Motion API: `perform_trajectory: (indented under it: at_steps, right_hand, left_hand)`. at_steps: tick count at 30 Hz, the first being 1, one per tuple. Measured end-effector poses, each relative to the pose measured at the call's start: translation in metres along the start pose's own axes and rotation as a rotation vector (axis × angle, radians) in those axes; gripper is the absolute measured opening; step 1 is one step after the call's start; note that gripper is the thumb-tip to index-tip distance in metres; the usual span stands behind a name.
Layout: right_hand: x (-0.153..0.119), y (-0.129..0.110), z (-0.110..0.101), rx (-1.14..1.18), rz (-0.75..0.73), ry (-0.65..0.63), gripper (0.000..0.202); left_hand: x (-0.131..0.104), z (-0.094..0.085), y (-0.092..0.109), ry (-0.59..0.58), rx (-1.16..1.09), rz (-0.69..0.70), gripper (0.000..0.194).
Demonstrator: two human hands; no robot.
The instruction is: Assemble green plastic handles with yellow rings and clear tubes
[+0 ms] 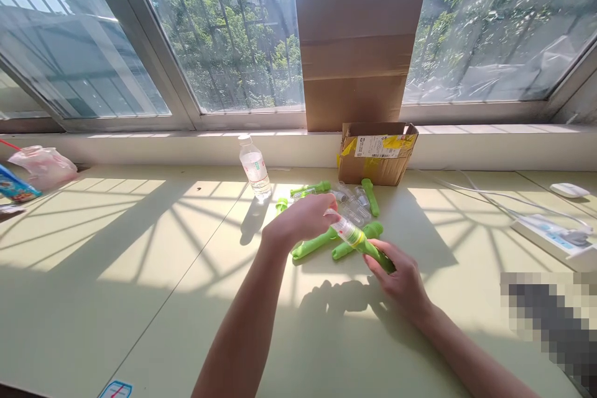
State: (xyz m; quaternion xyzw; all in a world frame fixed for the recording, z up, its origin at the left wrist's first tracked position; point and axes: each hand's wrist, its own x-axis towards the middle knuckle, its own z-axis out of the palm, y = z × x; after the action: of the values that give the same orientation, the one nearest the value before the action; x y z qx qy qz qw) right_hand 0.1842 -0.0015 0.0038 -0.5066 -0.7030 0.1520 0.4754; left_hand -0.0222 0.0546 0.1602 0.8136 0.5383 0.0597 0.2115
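Near the table's (pixel 153 323) far edge, left of its middle, stands a water bottle (pixel 255 169). To its right, the left hand (pixel 305 219) has its grip closed on the clear end of a green-handled tube (pixel 357 238), apparently by the fingertips. The right hand's (pixel 400 273) grip is wrapped around the green end, above the table, right of its middle.

At centre left stands a water bottle (pixel 255 169); at far right, a power strip (pixel 553 239); at far left, a pink bag (pixel 43 168).
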Motion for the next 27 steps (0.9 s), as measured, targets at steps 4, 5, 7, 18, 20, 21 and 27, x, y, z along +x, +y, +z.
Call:
perform_trajectory:
  at_steps: [4, 5, 7, 18, 20, 21, 27]
  right_hand:
    - [0.0003, -0.0008, -0.0006, 0.0, -0.007, 0.01, 0.02]
    - [0.0004, -0.0013, -0.0007, 0.0, -0.008, 0.016, 0.02]
    - [0.0005, -0.0022, -0.0011, -0.001, -0.012, 0.027, 0.019]
    - [0.0002, -0.003, -0.0011, 0.002, -0.001, 0.027, 0.02]
    - [0.0001, -0.003, -0.001, 0.001, 0.001, 0.029, 0.02]
    - [0.0001, -0.0031, -0.001, 0.0, 0.001, 0.03, 0.02]
    - [-0.0001, -0.0035, -0.0004, 0.008, -0.003, 0.037, 0.019]
  left_hand:
    - [0.0012, 0.0, -0.0018, -0.006, -0.02, -0.014, 0.029]
    - [0.0021, 0.0006, -0.0019, -0.003, -0.029, -0.022, 0.033]
    - [0.004, 0.0022, -0.001, 0.013, -0.03, -0.045, 0.042]
    - [0.0051, 0.003, 0.0061, 0.069, 0.098, -0.187, 0.063]
    - [0.0051, 0.0037, 0.0049, 0.06, 0.086, -0.189, 0.061]
    - [0.0051, 0.0041, 0.0044, 0.058, 0.081, -0.183, 0.059]
    - [0.0058, 0.0049, 0.003, 0.05, 0.047, -0.126, 0.055]
